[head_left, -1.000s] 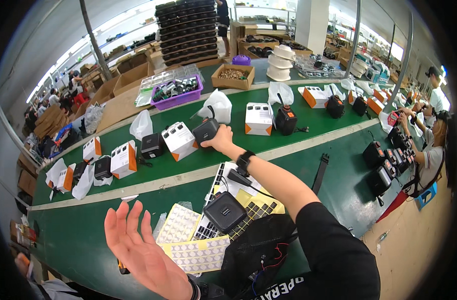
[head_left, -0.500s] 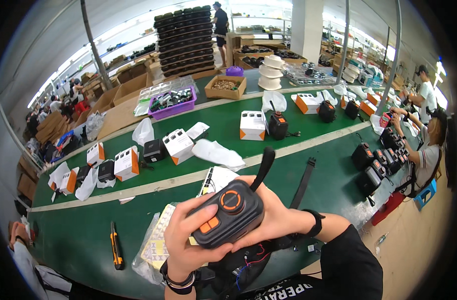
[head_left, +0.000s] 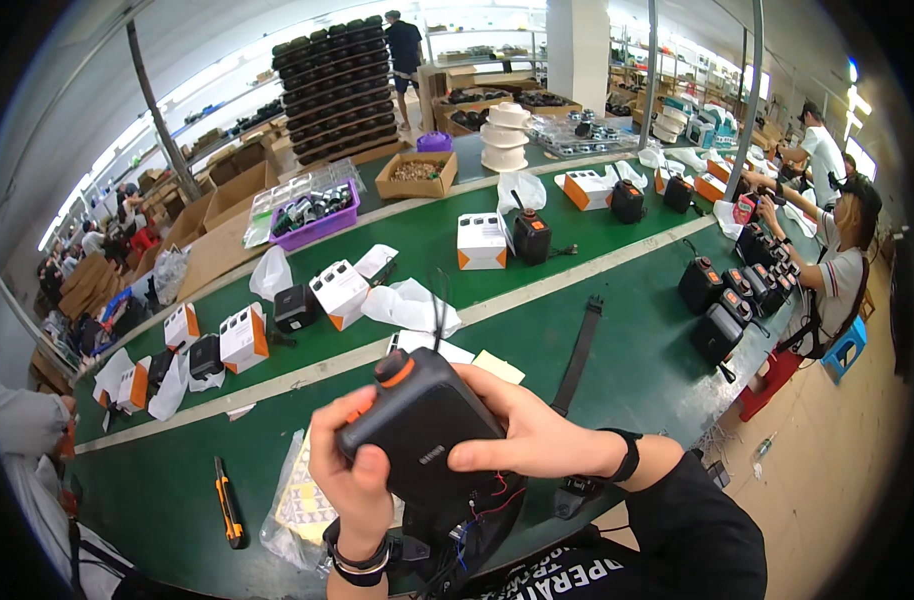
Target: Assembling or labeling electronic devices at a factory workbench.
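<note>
Between both hands, above the green bench, is a black boxy device [head_left: 432, 425] with an orange-ringed knob on top and a wrist loop. Its broad side faces me, tilted. My left hand [head_left: 352, 470] is closed round its left end, thumb on the near face and fingers by the orange buttons. My right hand [head_left: 527, 430] grips the right side, thumb pressed on that face. Below lies a dark item with thin red and blue wires [head_left: 492, 515], partly hidden. A utility knife [head_left: 228, 505] and yellow-patterned sheets in clear plastic [head_left: 302, 500] lie to the left.
Beyond a pale rail stand white-and-orange boxes [head_left: 482, 242], similar black devices [head_left: 532, 237] and white bags. A black strap [head_left: 580, 355] lies right of my hands. More devices [head_left: 718, 332] sit near a seated person [head_left: 842, 270]. A grey sleeve [head_left: 22, 420] shows at left.
The device has been turned: its knob and buttons faced me, and now a plain broad side does. Both hands shifted their grip. The whole view moved slightly; the grey sleeve at left came closer.
</note>
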A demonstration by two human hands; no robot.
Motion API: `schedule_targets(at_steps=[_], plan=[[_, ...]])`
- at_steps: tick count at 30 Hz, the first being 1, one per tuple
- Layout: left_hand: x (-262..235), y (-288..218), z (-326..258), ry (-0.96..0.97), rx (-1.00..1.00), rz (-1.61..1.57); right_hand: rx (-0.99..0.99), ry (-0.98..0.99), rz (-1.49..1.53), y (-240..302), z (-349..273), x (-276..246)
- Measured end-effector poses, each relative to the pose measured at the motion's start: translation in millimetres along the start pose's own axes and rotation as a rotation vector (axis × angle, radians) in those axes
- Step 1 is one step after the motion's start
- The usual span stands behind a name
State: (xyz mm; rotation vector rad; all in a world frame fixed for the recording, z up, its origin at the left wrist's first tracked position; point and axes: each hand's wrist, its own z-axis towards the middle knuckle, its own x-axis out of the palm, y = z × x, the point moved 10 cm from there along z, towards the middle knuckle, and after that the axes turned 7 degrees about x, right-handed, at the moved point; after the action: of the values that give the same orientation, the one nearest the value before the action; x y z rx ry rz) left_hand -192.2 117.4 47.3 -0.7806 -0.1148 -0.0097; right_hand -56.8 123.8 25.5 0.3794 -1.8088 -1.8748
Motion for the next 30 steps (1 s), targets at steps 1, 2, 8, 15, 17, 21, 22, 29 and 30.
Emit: schedule_targets(at_steps=[1, 2, 8, 15, 17, 21, 22, 29, 30], plan=[[-6.5, 9.0, 0.4, -0.066, -0.087, -0.037, 0.002, -0.001, 0.000, -1.7, 0.3, 1.2], [-3.5, 12.6, 3.3, -0.053, -0.157, -0.118, -0.037, 0.032, 0.054, -0.8, 0.9, 4.4], [-12.9, 31.0, -1.6, -0.146, -0.378, -0.334, -0.125, 0.083, 0.098, -3.0, 9.8, 8.4], [3.8, 69.5, -31.8, -0.131, -0.892, -0.847, -0.138, 0.101, 0.204, -13.4, 28.1, 30.3], [10.3, 71.8, -37.6, -0.086, -0.955, -0.955, -0.139, 0.021, 0.205, -19.1, 31.4, 28.3], [16.6, 62.5, -31.6, 0.022, -0.899, -0.926, -0.004, -0.062, 0.195, -26.1, 34.7, 28.0], [10.2, 67.2, -33.5, 0.009, -0.907, -0.906, -0.005, -0.060, 0.196, -23.9, 35.5, 29.6], [-5.7, 20.2, -1.8, 0.175, -0.186, -0.194, -0.471, -0.590, -0.673, 29.5, 7.0, 21.6], [-9.6, 20.8, -3.2, 0.119, -0.170, -0.199, -0.521, -0.590, -0.774, 32.5, 4.4, 29.3]])
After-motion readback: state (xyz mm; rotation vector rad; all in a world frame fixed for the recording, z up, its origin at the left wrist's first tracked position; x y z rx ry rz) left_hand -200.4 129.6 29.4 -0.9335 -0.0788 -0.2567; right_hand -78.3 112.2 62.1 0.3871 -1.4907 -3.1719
